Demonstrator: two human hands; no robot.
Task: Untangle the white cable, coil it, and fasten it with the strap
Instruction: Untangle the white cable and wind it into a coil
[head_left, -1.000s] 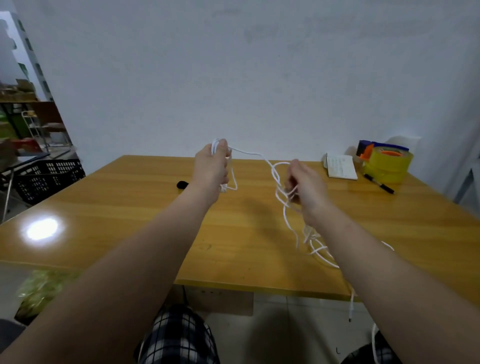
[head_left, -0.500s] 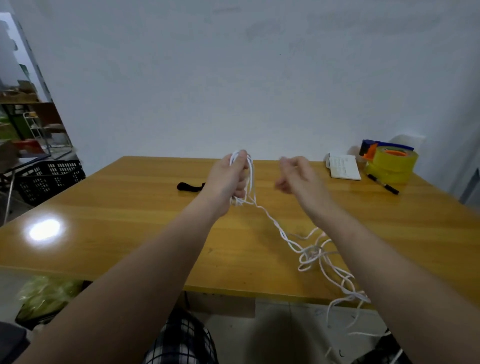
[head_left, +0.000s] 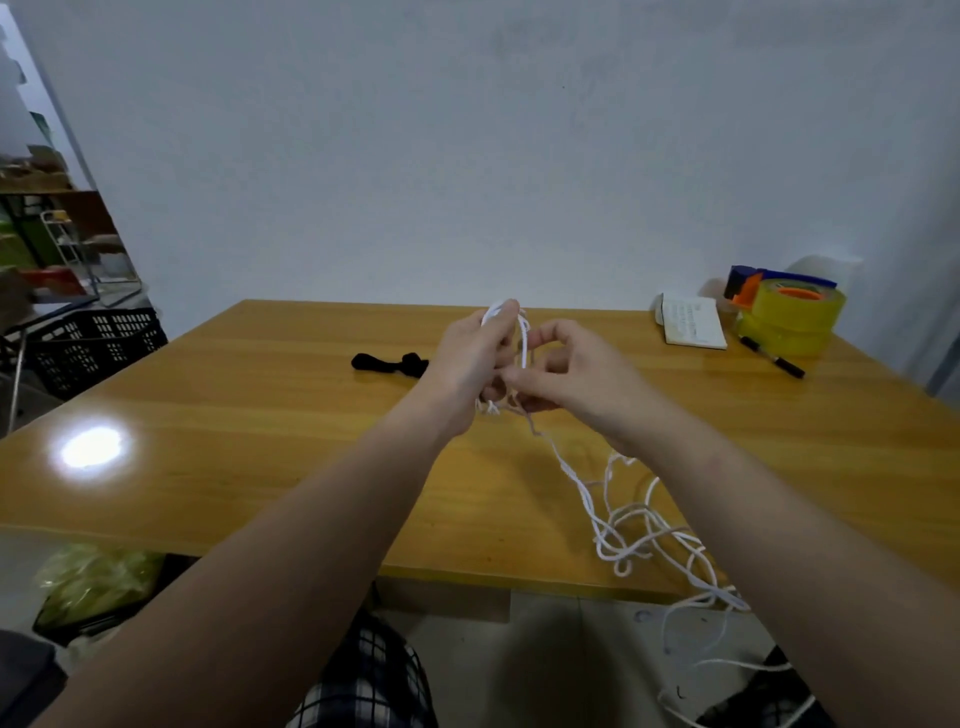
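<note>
Head view: at the far left a black crate (head_left: 88, 343) is seen beyond the table (head_left: 260, 441), and a green bag (head_left: 98, 582) is seen under its near edge at lower left. Left of centre a black strap (head_left: 389, 362) is laid on the table, just beside the left hand (head_left: 467, 358). At centre, loops of the cable (head_left: 525, 338) are gripped in that hand's curled fingers, raised above the table. A strand at the foot of the loops is pinched by the right hand (head_left: 576, 379), thumb against curled fingers. From there the cable is trailed to a loose tangle at lower right and over the table edge. At upper right a notebook (head_left: 691, 322), pen (head_left: 774, 357) and tape (head_left: 789, 322) are set.
</note>
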